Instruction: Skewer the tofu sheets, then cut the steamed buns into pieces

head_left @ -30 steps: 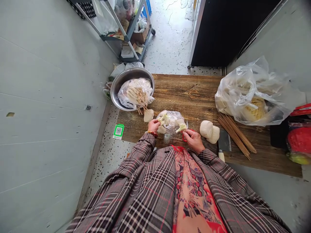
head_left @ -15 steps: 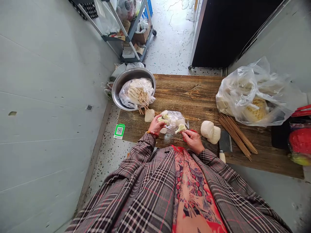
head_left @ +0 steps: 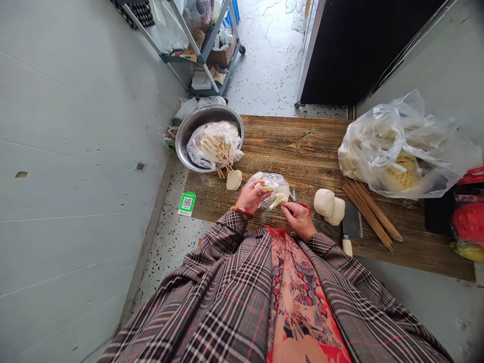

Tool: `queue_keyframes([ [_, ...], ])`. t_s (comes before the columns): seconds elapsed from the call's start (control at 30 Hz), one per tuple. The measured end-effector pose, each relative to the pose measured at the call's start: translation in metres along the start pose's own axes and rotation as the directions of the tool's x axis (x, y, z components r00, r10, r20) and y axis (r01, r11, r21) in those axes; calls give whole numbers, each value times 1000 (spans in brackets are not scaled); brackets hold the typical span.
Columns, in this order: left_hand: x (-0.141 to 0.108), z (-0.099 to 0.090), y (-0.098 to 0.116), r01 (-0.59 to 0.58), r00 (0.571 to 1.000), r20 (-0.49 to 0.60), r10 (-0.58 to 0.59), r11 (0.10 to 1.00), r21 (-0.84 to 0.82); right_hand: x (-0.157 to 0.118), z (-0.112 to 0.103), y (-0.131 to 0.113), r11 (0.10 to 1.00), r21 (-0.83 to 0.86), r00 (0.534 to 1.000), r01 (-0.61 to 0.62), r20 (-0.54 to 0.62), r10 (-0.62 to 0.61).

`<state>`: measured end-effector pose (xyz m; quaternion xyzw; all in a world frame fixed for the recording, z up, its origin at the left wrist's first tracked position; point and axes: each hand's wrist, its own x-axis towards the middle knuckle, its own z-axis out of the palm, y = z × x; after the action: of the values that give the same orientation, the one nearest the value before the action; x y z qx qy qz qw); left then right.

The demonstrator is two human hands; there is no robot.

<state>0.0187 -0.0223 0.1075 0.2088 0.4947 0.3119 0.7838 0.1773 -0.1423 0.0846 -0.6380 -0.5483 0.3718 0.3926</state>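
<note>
My left hand (head_left: 251,197) is closed around a pale cauliflower piece (head_left: 267,188), over a clear plastic bag (head_left: 279,180) on the table. Lower and to the right, my right hand (head_left: 299,220) pinches the end of another cauliflower floret (head_left: 279,200) that points left. Whether a skewer runs through that floret is too small to tell. Just behind the right hand lie scissors (head_left: 292,194), their red handle partly covered. A flat white slice (head_left: 234,180) rests left of the bag. Two thick white chunks (head_left: 324,202) sit right of my right hand.
At the table's left end stands a metal bowl (head_left: 181,143) with bagged skewered food (head_left: 214,143). On the right are a cleaver (head_left: 352,222), bamboo skewers (head_left: 370,212) and a large plastic bag of food (head_left: 401,146). A shelf cart (head_left: 212,48) stands beyond the wooden table (head_left: 287,136).
My left hand has shifted right, bringing its cauliflower piece closer to the floret in my right hand. The right hand stays nearly in place, its floret turned slightly.
</note>
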Motion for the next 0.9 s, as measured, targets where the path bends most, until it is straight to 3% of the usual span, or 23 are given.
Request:
queue_keyframes([
  [0.13, -7, 8, -1, 102, 995, -22, -100, 987, 124, 3, -5, 0, 1000, -29, 1000, -4, -19, 4],
  [0.6, -7, 15, 1, 77, 987, -153, -50, 982, 173, 1, -6, -1, 999, -32, 1000, 22, -8, -22],
  [0.9, -9, 12, -4, -67, 992, -89, 91, 967, 244, 1, -7, 0, 999, -46, 1000, -8, -3, 8],
])
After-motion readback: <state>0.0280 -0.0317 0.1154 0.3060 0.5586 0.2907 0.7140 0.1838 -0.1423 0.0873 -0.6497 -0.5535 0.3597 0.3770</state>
